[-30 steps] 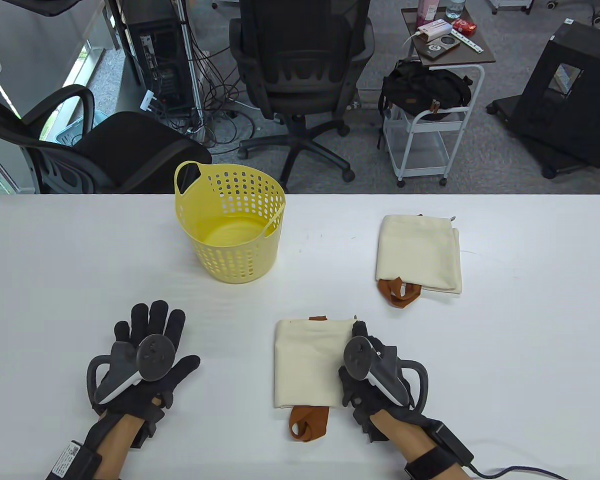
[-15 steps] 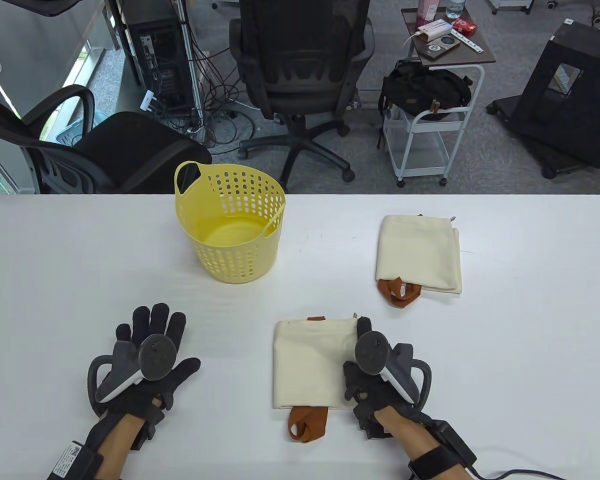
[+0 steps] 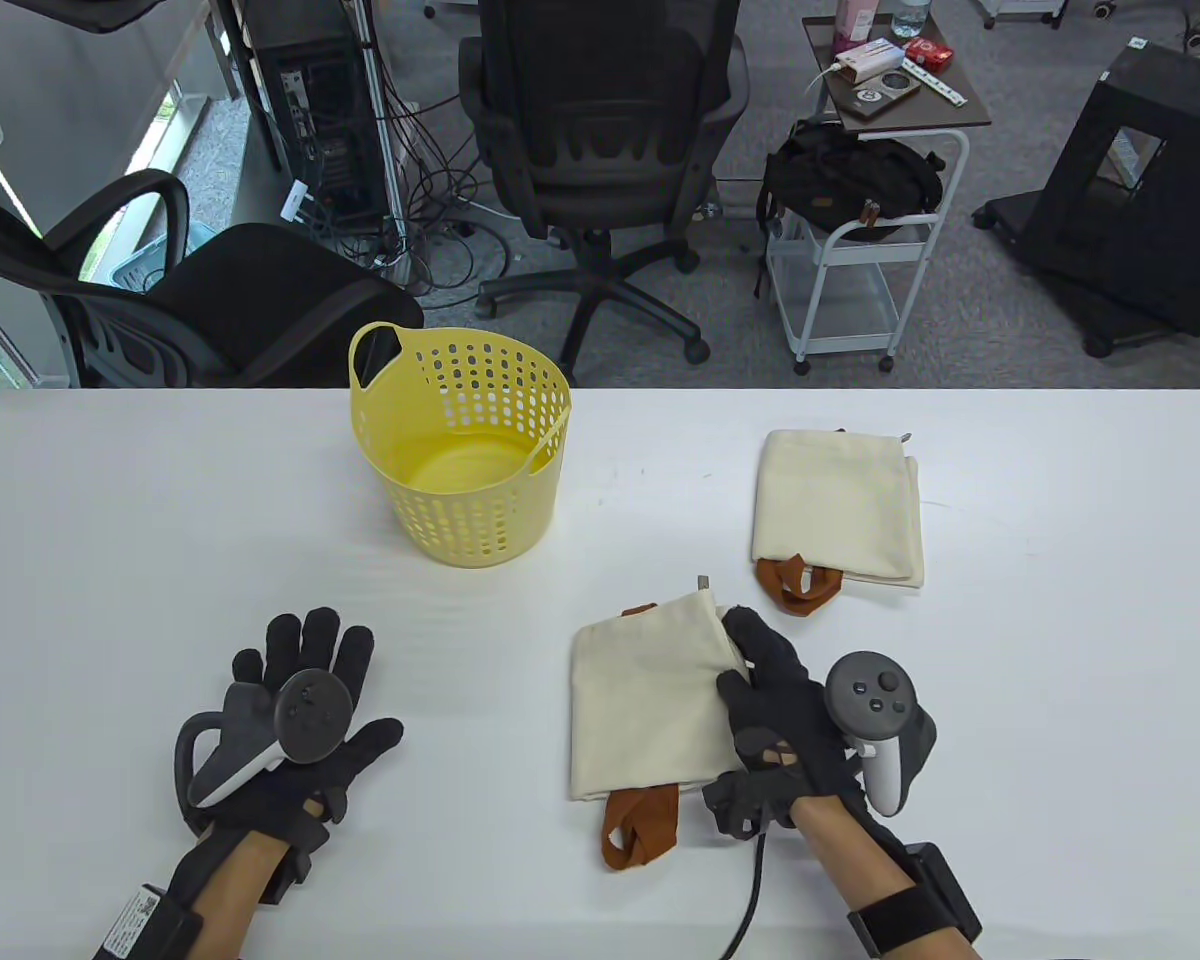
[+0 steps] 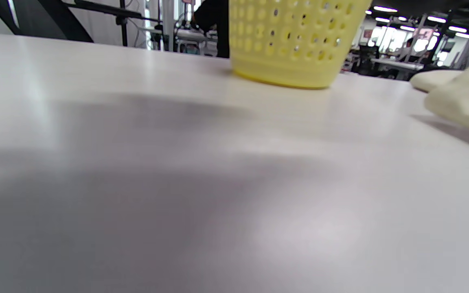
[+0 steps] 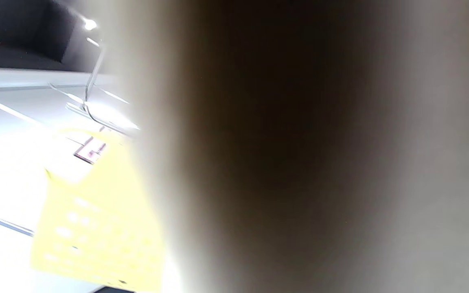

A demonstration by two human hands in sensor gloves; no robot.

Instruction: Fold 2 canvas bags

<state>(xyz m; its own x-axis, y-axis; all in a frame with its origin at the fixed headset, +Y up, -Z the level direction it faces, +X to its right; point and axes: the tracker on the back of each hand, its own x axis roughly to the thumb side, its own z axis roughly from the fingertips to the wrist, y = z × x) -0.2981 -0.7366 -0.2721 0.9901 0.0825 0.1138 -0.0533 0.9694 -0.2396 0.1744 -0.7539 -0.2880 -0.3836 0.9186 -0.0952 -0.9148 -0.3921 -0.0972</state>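
Observation:
Two folded cream canvas bags with brown handles lie on the white table. The near bag sits at front centre, skewed, with its handles sticking out toward me. My right hand is turned palm-inward and grips the near bag's right edge, which is lifted a little. In the right wrist view blurred cream cloth fills most of the frame. The far bag lies flat at the right. My left hand rests flat on the table with fingers spread, holding nothing.
A yellow perforated basket stands empty at the table's middle back; it also shows in the left wrist view. Office chairs and a cart stand beyond the far edge. A cable runs from my right wrist over the front edge.
My right hand has rolled over, moved right and taken the near bag's right edge. The bag has shifted right and turned slightly. The left hand has not moved.

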